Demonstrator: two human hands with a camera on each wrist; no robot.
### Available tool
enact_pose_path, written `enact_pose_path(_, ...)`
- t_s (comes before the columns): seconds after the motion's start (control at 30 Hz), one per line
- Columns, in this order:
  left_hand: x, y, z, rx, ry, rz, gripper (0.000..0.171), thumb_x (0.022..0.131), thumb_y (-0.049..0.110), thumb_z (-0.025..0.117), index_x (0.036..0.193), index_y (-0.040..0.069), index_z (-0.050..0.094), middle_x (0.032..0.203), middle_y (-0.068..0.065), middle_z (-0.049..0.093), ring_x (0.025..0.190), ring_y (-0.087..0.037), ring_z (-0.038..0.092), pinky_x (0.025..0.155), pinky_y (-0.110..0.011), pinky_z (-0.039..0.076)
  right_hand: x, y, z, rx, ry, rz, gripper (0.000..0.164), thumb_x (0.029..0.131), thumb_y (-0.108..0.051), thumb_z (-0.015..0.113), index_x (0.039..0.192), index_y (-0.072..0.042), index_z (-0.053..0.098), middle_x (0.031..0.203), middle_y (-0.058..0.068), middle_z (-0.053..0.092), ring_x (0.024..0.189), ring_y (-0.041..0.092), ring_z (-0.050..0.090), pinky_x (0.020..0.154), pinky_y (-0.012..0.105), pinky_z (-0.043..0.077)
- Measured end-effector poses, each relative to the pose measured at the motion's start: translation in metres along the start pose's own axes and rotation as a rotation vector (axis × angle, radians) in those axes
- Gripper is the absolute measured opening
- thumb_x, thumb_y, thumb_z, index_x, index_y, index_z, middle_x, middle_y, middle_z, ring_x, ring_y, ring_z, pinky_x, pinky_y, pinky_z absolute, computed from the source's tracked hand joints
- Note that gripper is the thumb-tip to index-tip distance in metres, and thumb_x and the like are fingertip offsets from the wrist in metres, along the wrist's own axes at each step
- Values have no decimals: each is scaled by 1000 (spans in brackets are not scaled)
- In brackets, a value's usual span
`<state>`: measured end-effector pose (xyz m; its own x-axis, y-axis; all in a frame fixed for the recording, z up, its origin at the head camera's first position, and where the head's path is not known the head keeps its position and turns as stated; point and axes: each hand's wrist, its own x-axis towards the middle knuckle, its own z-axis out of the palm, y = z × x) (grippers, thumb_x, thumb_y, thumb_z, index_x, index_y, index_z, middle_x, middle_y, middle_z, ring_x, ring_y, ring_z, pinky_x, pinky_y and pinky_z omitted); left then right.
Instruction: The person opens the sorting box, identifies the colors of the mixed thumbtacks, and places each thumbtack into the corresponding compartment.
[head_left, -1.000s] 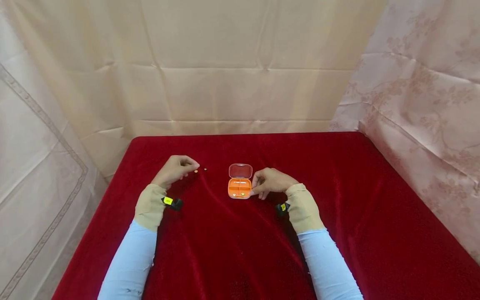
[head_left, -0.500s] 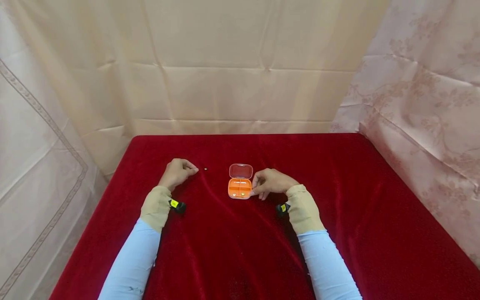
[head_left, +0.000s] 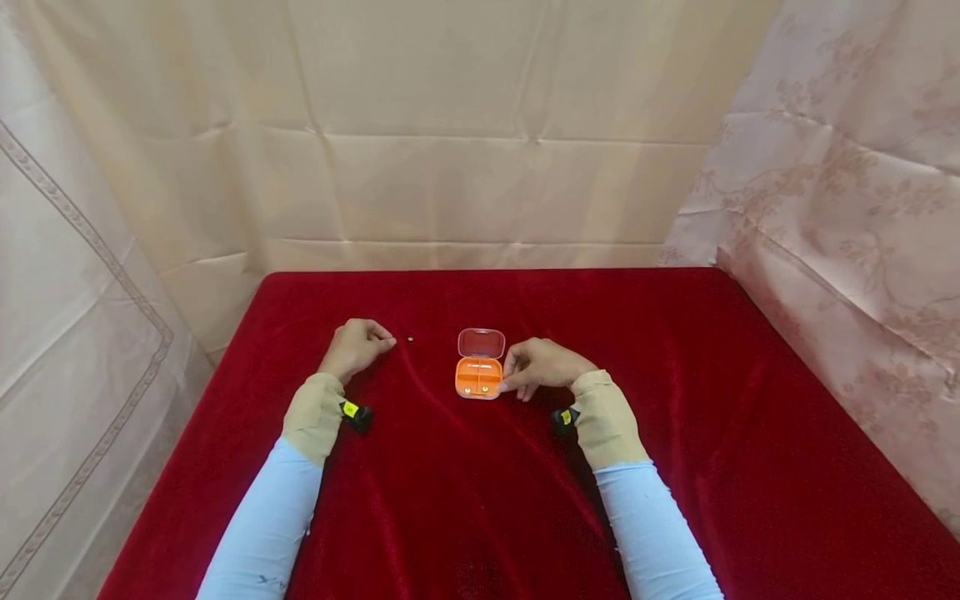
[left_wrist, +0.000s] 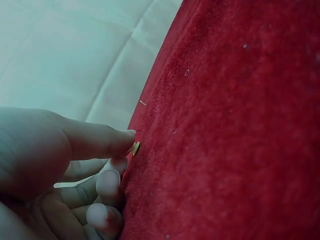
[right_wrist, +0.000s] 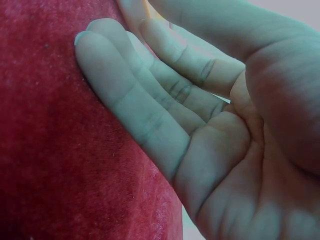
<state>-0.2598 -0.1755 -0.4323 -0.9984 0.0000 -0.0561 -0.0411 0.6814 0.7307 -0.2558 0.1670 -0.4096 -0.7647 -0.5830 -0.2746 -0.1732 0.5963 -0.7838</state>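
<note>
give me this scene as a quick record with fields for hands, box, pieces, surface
left hand: pinches a small yellow piece
right hand: at the right edge of the orange box
lid: clear, open, at the box's far side
in box: pale piece front left, yellowish piece front right
loose piece: between left hand and box
surface: red cloth

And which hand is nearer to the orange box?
Right: the right hand is at the right edge of the orange box; the left hand is farther away, to its left.
</note>
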Motion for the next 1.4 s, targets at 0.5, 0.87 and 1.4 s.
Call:
enact_pose_path(0.5,0,4,-3,-100,-56,-5,25,95,26,65,104,3,69,96,-9,62,82,-22,56,68,-30,45,1,1,-2,-6,-1,-5,23,83,-18,78,91,-3,64,85,11,66,69,25,68,64,36,55)
enact_pose_path(0.87,2,3,-4,-336,-122,34,29,96,22,64,110,-4,67,99,-12,67,68,-12,53,54,-23,40,1,0,-2,-20,-10,-20,23,83,-18,77,91,-2,64,84,11,66,69,25,68,63,35,55)
enact_pose_path(1.4,2,1,-5,-420,-180,50,38,96,25,63,116,-7,65,99,-14,68,65,-8,51,55,-22,39,1,3,-1,-1,-3,-3,22,83,-17,78,91,-3,64,84,11,65,68,25,67,64,36,55)
